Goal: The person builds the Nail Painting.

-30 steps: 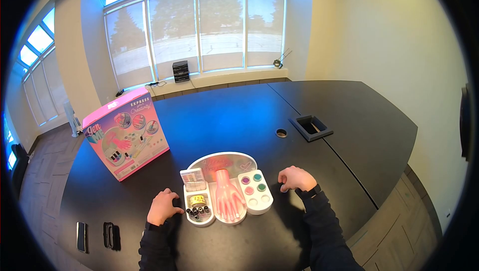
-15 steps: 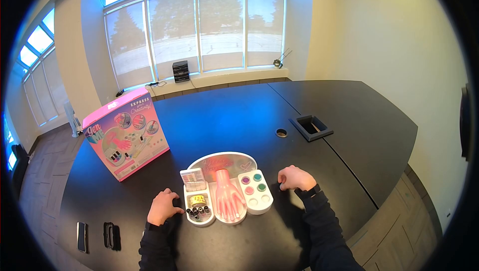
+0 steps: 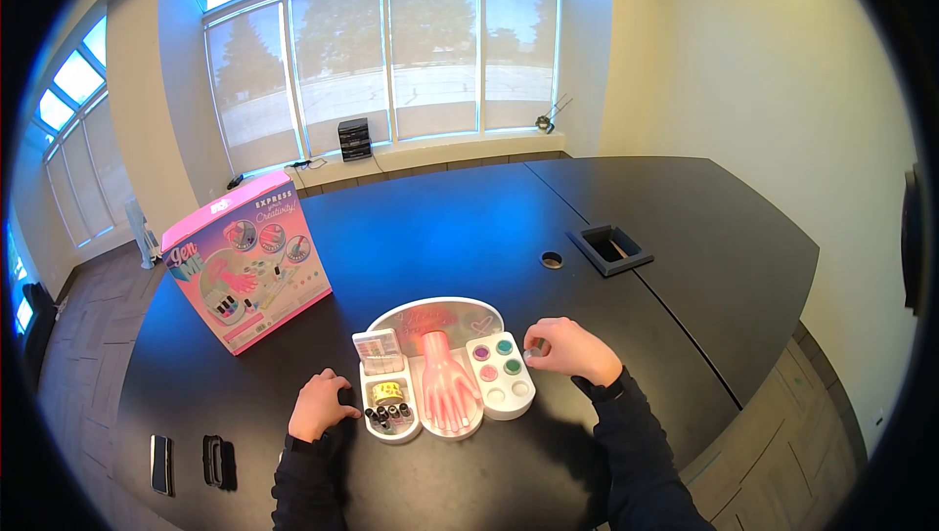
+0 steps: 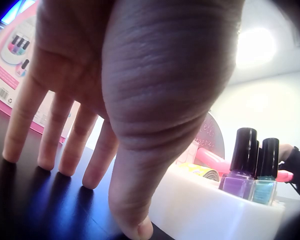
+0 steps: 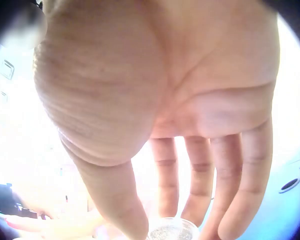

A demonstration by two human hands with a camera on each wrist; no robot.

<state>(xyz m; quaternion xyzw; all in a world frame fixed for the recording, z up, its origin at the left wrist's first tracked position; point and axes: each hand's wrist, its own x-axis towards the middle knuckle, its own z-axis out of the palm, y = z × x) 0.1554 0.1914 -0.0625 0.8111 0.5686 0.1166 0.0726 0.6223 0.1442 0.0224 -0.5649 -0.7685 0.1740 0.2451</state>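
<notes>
My right hand point(image 3: 577, 347) pinches a small clear pot of silvery glitter point(image 5: 173, 232) between thumb and fingers, beside the upper right edge of the white nail-art station point(image 3: 501, 408). Purple, teal, pink and green glitter pots fill some round wells there; two lower wells show bare. A pink model hand point(image 3: 448, 379) lies in the station's middle. My left hand point(image 3: 318, 408) rests with straight fingertips on the table, its thumb close to the station's left side. Nail polish bottles point(image 4: 239, 186) with black caps and a yellow patterned roll point(image 3: 387, 393) sit in the left compartment.
A pink printed box point(image 3: 249, 262) stands at the back left of the dark table point(image 3: 421, 228). A phone point(image 3: 160, 464) and a black case-like object point(image 3: 217, 463) lie at the front left. A square recess point(image 3: 611, 250) and round hole point(image 3: 552, 260) are set into the tabletop.
My right hand has risen from the table and moved left toward the station, bringing the small glitter pot with it. The left hand has stayed in place.
</notes>
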